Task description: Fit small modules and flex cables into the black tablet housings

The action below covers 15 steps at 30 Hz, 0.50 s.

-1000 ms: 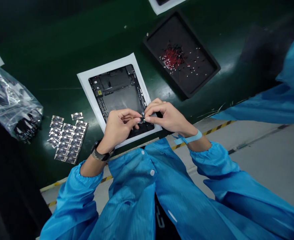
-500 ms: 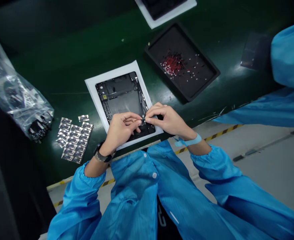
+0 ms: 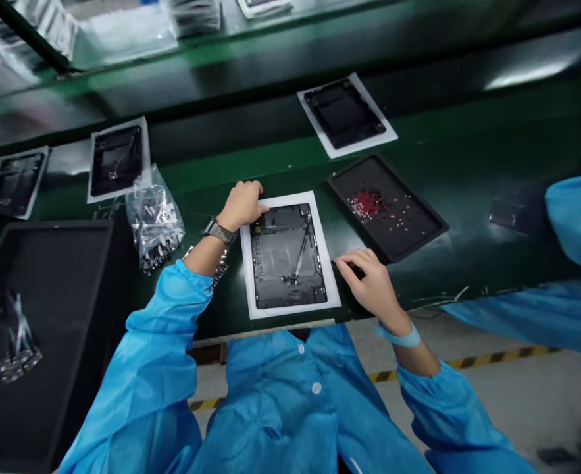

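Observation:
A black device shell [image 3: 280, 247] lies on a white foam sheet [image 3: 251, 289] in front of me. A small circuit board [image 3: 290, 280] with a ribbon cable [image 3: 303, 250] rests in its lower part. At the sheet's upper left corner is my left hand [image 3: 242, 205], its fingers curled and pressed on the edge of shell and sheet. My right hand [image 3: 369, 280] is just right of the sheet, thumb and forefinger pinched together; whatever they hold, if anything, is too small to name. Small boards [image 3: 220, 271] lie partly hidden behind my left forearm.
A black tray [image 3: 393, 243] with red wires stands at the right. More shells on foam [image 3: 342, 148] lie farther back. A plastic bag of parts [image 3: 154, 220] and a large black box [image 3: 48, 263] are at the left. Another person's blue sleeve [image 3: 579, 217] is at far right.
The view has tilted up. Both hands have left the small board inside the shell; my left hand moved to the upper left corner, my right hand off to the right. The shell and sheet have turned slightly.

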Each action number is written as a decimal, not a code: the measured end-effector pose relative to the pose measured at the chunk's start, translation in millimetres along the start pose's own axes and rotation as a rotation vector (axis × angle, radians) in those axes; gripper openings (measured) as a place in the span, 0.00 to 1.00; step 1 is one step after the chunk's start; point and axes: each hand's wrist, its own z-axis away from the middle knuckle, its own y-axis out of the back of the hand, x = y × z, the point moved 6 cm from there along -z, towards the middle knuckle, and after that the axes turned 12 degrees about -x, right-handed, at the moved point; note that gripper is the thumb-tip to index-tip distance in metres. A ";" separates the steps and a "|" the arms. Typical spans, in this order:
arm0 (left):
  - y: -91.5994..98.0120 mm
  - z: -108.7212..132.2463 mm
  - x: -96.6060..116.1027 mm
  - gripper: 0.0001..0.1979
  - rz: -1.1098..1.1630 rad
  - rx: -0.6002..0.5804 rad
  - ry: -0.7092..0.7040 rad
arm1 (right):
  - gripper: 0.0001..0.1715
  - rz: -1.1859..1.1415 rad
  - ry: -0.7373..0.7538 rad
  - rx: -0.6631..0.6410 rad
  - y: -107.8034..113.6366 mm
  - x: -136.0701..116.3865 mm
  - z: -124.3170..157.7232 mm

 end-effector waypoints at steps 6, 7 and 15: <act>-10.1 -21.1 0.3 0.06 0.069 -0.058 -0.109 | 0.13 0.038 0.045 -0.238 54.7 -16.3 -18.6; -9.5 -21.5 0.5 0.07 0.083 -0.057 -0.123 | 0.14 0.063 0.043 -0.245 71.4 -19.9 -28.8; 72.6 -116.0 -23.0 0.09 0.144 -0.034 -0.148 | 0.03 0.154 -0.348 0.041 181.3 41.8 -197.4</act>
